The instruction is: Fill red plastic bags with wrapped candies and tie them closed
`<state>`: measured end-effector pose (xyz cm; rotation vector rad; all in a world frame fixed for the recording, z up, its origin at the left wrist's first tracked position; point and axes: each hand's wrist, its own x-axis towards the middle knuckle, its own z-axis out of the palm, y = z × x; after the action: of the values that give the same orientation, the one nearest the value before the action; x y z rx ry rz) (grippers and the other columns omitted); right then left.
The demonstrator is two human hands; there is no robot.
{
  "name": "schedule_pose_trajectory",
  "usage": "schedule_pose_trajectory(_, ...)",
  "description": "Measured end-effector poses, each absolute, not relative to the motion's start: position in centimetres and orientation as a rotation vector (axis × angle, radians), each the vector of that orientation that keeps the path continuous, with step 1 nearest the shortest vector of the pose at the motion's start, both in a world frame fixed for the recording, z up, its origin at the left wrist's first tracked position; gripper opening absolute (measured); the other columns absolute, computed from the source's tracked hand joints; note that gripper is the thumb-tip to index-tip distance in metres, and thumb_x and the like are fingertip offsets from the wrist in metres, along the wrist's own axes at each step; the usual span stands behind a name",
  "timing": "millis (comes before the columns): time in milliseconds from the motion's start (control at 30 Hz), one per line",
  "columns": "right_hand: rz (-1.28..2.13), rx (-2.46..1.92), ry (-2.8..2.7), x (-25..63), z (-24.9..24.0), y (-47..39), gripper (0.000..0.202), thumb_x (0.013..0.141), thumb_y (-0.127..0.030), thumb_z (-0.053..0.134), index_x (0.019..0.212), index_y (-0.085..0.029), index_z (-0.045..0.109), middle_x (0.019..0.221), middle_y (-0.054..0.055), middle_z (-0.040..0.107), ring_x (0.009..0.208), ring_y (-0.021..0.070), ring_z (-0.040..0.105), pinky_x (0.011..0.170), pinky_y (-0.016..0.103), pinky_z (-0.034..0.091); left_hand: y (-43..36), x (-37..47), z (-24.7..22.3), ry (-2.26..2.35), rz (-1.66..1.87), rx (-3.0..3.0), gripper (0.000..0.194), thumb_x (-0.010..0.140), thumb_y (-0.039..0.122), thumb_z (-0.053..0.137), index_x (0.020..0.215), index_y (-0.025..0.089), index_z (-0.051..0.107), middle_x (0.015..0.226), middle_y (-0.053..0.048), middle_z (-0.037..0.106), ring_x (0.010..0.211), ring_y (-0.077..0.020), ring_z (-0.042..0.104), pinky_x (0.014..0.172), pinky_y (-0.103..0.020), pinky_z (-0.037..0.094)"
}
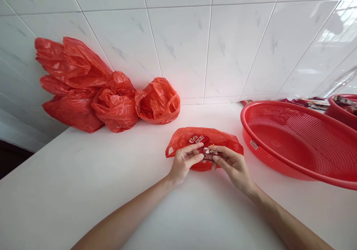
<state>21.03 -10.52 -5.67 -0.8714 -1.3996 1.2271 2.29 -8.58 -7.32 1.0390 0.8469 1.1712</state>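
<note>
Between both hands is a small dark-red snack packet point(209, 153) with white print. My left hand point(184, 161) pinches its left end with thumb and fingers. On the other end, my right hand point(232, 165) grips it the same way. Both hands are just over an open red plastic bag point(220, 135) lying on the table. Inside that bag, another red packet point(197, 139) with pale lettering shows behind my fingers. What else the bag holds is hidden by my hands.
A large red mesh basket point(290, 146) stands to the right, close to the bag. Behind it lie several wrappers point(306, 102) and a second red basket point(341, 112). Bunched red bags point(114, 105) line the tiled wall at the left, with a rounder open bag point(158, 102) beside them.
</note>
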Motion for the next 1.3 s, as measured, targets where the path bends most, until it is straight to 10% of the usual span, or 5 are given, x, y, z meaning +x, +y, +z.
schedule_pose_trajectory(367,1.248,-0.818,-1.35,21.0,-5.7,-10.5,0.019,0.09,-0.032,0.07,0.108,-0.026,0.075,0.092,0.003,0.076,0.064,0.0134,0.07,0.066,0.031,0.064,-8.7,1.9,-6.5,0.757,1.139,1.119,0.037,0.071,0.024,0.085,0.107,0.021,0.075,0.099,-0.004,0.077,0.098,-0.0206,0.071,0.094,-0.037,0.057)
schedule_pose_trajectory(1300,1.245,-0.834,-1.382,20.8,-5.7,-10.8,0.016,0.091,-0.034,0.07,0.103,-0.026,0.077,0.086,0.002,0.077,0.064,0.0136,0.071,0.065,0.028,0.063,-8.3,1.3,-5.8,0.986,1.168,1.588,0.017,0.087,0.033,0.07,0.094,0.019,0.078,0.09,-0.005,0.074,0.088,-0.0184,0.068,0.084,-0.031,0.055)
